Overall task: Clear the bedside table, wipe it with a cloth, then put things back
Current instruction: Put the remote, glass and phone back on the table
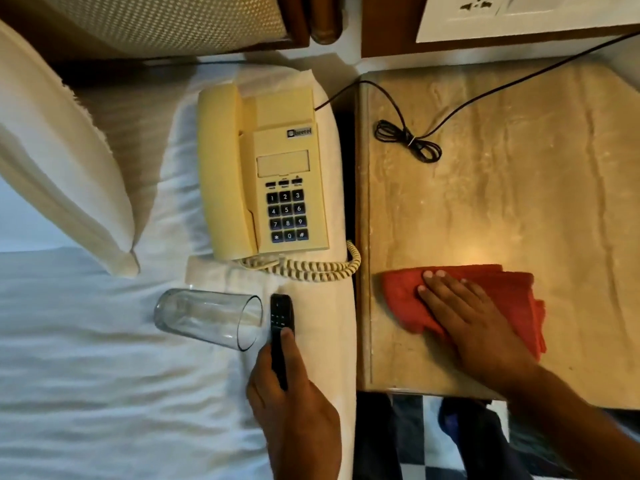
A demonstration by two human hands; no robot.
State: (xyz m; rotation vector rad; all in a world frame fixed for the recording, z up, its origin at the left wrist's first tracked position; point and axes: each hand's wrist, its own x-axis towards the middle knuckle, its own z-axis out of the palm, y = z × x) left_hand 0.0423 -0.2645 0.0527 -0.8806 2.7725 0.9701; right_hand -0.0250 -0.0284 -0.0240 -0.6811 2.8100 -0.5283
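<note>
The marble-topped bedside table (502, 209) fills the right half of the view. My right hand (474, 323) lies flat, fingers spread, on a folded red cloth (509, 289) near the table's front edge. My left hand (294, 393) grips a black remote (281, 320) over the bed's edge. A cream push-button telephone (266, 174) rests on the white bed (86, 358), its coiled cord (311, 268) below it. A clear drinking glass (207, 318) lies on its side on the sheet, just left of the remote.
A thin black cable with a tied bundle (408, 140) runs across the back of the tabletop from the phone. A white pillow (59, 161) lies at left. A wooden headboard and a wall panel are at the top. Checkered floor shows below.
</note>
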